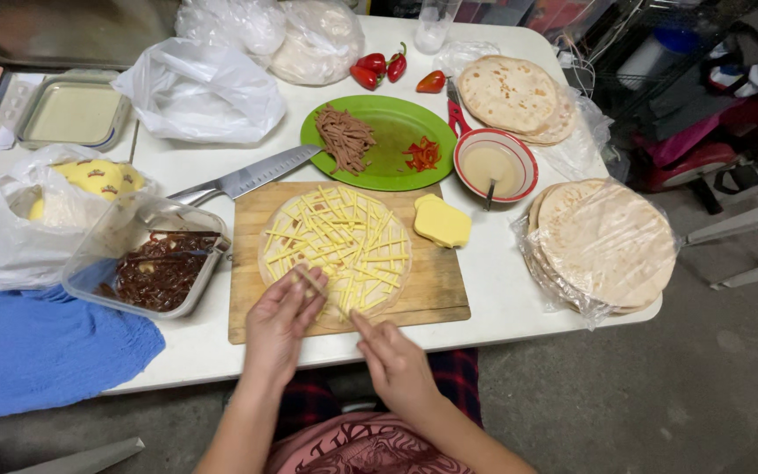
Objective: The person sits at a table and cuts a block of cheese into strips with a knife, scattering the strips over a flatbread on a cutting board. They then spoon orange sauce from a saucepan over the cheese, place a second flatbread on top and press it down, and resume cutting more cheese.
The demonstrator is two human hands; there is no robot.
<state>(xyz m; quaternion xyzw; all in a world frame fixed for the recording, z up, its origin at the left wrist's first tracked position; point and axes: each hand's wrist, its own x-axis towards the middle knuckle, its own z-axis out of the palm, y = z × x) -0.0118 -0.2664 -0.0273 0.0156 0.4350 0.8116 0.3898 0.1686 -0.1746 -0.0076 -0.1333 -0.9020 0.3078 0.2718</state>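
Flatbread (335, 254) lies round and pale in the middle of the wooden cutting board (436, 294), covered with a loose criss-cross of thin yellow cheese strips (344, 237). At the board's near edge, the left hand (281, 326) has its fingers pressed together, pinching a strip at the flatbread's rim. The right hand (396, 362) rests near the same edge, fingers together and pointing toward the flatbread; whether it grips anything cannot be told. A yellow cheese block (441, 221) sits on the board's right corner. A large knife (247, 178) lies just beyond the board's far left corner. Beyond the board stands a green plate (388, 158) with brown meat strips (346, 137) and red pepper pieces (423, 154).
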